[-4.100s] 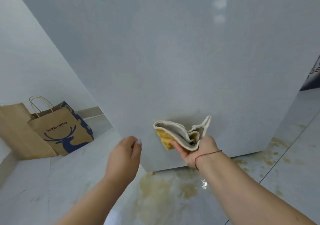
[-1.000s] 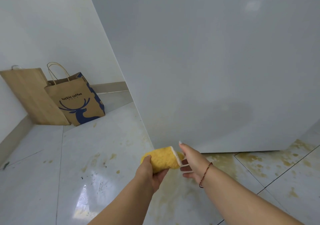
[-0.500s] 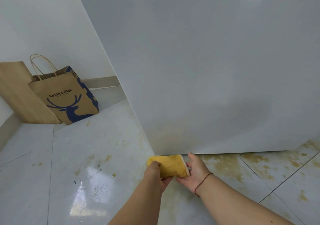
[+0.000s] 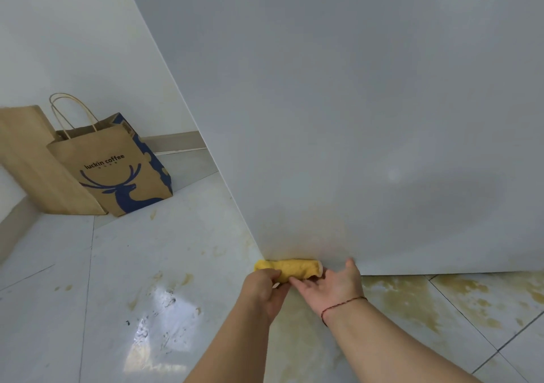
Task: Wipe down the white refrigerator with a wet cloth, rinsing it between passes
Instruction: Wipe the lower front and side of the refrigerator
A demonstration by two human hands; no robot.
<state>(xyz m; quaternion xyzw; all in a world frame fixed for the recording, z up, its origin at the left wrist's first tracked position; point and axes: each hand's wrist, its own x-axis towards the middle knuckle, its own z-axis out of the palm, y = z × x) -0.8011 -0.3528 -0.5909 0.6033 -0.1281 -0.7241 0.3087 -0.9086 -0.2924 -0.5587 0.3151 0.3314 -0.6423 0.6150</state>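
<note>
The white refrigerator [image 4: 353,102] fills the upper right, its bottom edge meeting the floor. A folded yellow cloth [image 4: 294,267] lies low against the fridge's bottom left corner. My left hand [image 4: 263,290] grips the cloth's left end with curled fingers. My right hand [image 4: 332,287], a red string round its wrist, holds the cloth's right end from below, thumb raised near the fridge's bottom edge.
Two brown paper bags [image 4: 114,170] lean on the white wall at the left, one printed with a blue deer. The glossy tiled floor [image 4: 147,309] carries yellow-brown stains, thickest along the fridge's base at the right [image 4: 412,300].
Both hands have carried the cloth forward and down to the fridge's bottom left corner. Earlier the right hand alone held it opened up against the fridge side; now it is folded, held by both.
</note>
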